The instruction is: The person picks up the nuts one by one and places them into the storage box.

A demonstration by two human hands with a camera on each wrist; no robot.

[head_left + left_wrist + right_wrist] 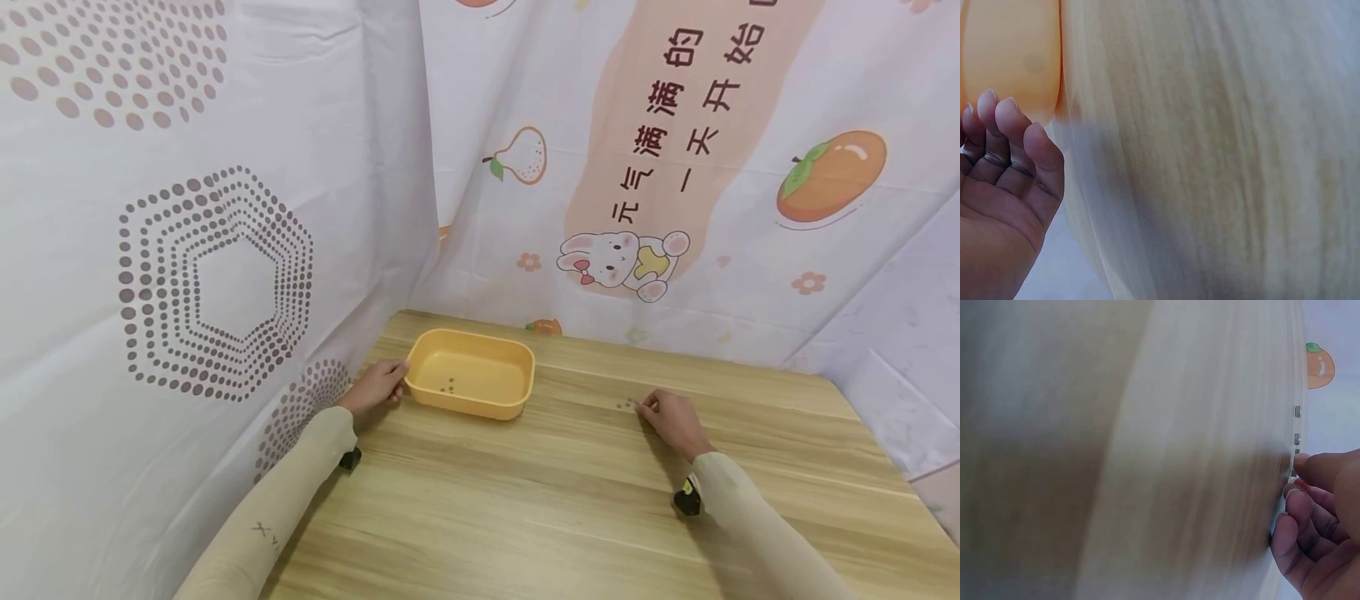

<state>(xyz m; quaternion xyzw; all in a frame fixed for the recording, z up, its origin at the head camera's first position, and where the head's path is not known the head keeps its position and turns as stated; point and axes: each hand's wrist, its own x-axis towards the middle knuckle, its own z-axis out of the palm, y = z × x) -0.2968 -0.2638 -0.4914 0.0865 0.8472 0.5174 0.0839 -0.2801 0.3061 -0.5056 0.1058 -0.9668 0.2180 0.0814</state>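
Note:
A yellow plastic basin (471,406) stands on the table. My left hand (377,387) holds its left end at the rim; in the left wrist view the curled fingers (1013,122) lie against the basin wall (1013,50), the thumb mostly hidden. Several small dark pieces (450,385) lie on the basin's floor. Out to the right, my right hand (672,419) is down at the tabletop, thumb and forefinger pinching a small metal nut (1294,473). More such nuts (1298,439) lie in a short row just beyond those fingertips; their exact shape is too small to tell.
The wood-grain table (480,500) spreads below both arms. A white printed curtain (225,292) closes off the left side, close to the left arm. Another curtain (480,225) with fruit and a rabbit hangs behind the table's back edge.

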